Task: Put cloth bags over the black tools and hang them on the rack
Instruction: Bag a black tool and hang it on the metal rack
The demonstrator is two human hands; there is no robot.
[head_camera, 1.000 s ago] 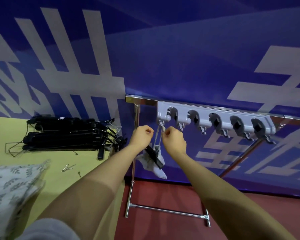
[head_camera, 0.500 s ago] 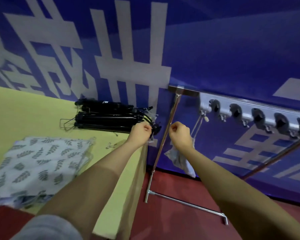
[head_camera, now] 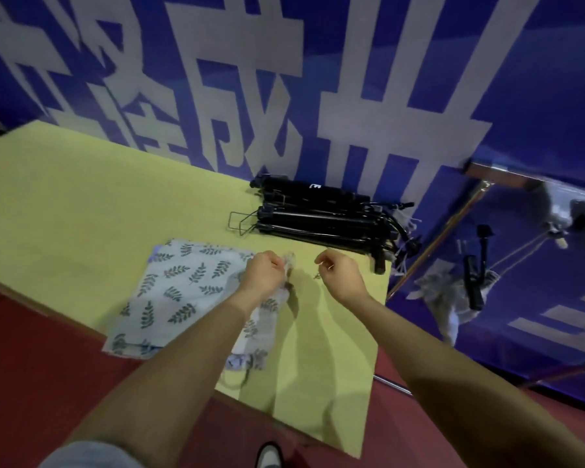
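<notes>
A stack of leaf-print cloth bags [head_camera: 183,292] lies on the yellow table [head_camera: 75,211]. My left hand [head_camera: 262,275] grips the bunched right edge of the top bag. Just to its right, my right hand [head_camera: 338,276] hovers over the table with its fingers curled, and nothing shows in it. A pile of black tools [head_camera: 318,217] lies at the table's far right corner. One black tool [head_camera: 475,282], partly inside a cloth bag [head_camera: 450,298], hangs by strings from the grey hook strip [head_camera: 581,211] of the rack at the right edge.
The rack's metal pole [head_camera: 433,244] slants down beside the table's right edge. A small metal clip [head_camera: 316,275] lies on the table between my hands. A blue banner wall [head_camera: 419,62] stands behind, with red floor [head_camera: 31,366] around and my shoe [head_camera: 267,457] below.
My view swung left from the rack to the table. Both hands left the hung bag's strings and came over the table. My left hand took hold of a cloth bag's edge.
</notes>
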